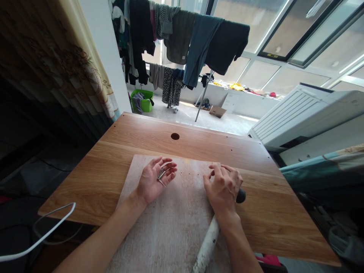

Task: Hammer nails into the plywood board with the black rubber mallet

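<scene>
Several thin, silvery metal pieces (160, 175) lie in the left hand (150, 184), across the base of the fingers; they are slender and straight, at least one looks bent or curved at its lower end, and they overlap too closely to count. The hand is palm up over the left far part of a pale, worn board (170, 227). Its grip is loose and mostly open, fingers slightly curled and spread, cradling the metal rather than closing on it.

The right hand (224, 185) is palm down at the board's right far corner, fingers bent. Whether its grip is closed on something cannot be told, as the back of the hand hides the palm. A black rounded end (241, 195) shows just beside it, past the board's right edge. A white, dark-stained rod (207, 242) slants from the near part of the board up to the right wrist; whether the two join is hidden.

The board lies on a wood-grain desk (99, 163), with a few small holes near its far edge. A round hole (174, 136) opens near the desk's far edge.

Beyond the desk, on the floor, a bright green basket (147, 105) holds greyish cloth, some hanging over its rim. A brown cardboard box (217, 111) sits farther right; its contents cannot be made out.
</scene>
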